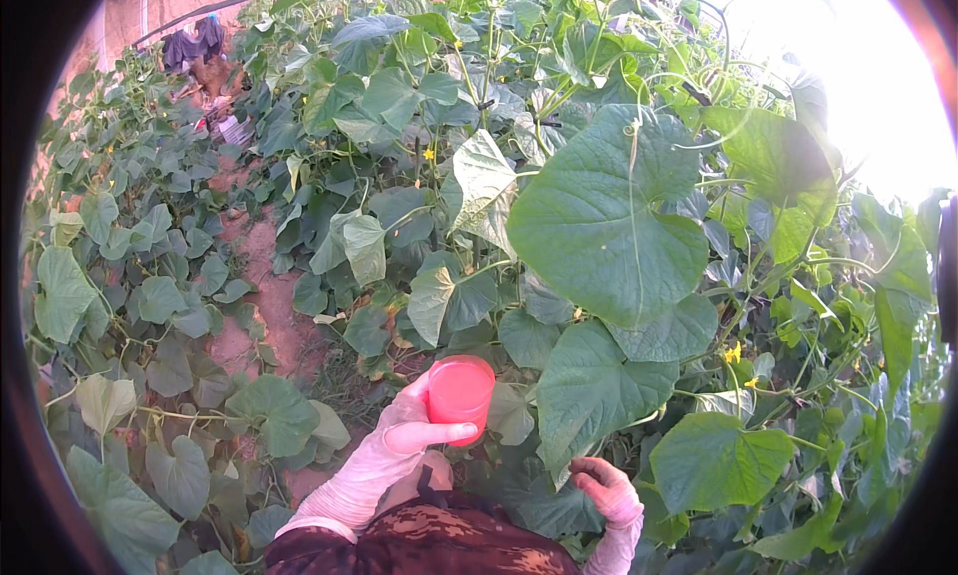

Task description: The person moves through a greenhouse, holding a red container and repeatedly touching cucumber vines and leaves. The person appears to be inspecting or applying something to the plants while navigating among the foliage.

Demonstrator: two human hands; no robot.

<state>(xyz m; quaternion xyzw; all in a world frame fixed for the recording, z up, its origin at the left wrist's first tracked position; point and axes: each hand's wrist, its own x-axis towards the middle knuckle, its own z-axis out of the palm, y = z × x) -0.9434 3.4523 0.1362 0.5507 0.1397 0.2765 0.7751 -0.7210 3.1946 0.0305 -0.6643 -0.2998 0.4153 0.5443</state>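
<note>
A red plastic cup stands roughly upright in my left hand, with the thumb across its near side; what it contains cannot be made out. My right hand is at the lower tip of a large green leaf, its fingers bent and partly hidden; whether they pinch anything cannot be told. Both forearms wear pale sleeves. Above the right hand hangs a bigger broad leaf of a climbing cucumber-like plant. Small yellow flowers show to the right of the leaves.
Dense vines surround me on both sides. A reddish dirt path runs between rows at the left. Farther up it lie papers or packaging, and a dark cloth hangs near the wall. Bright glare covers the upper right.
</note>
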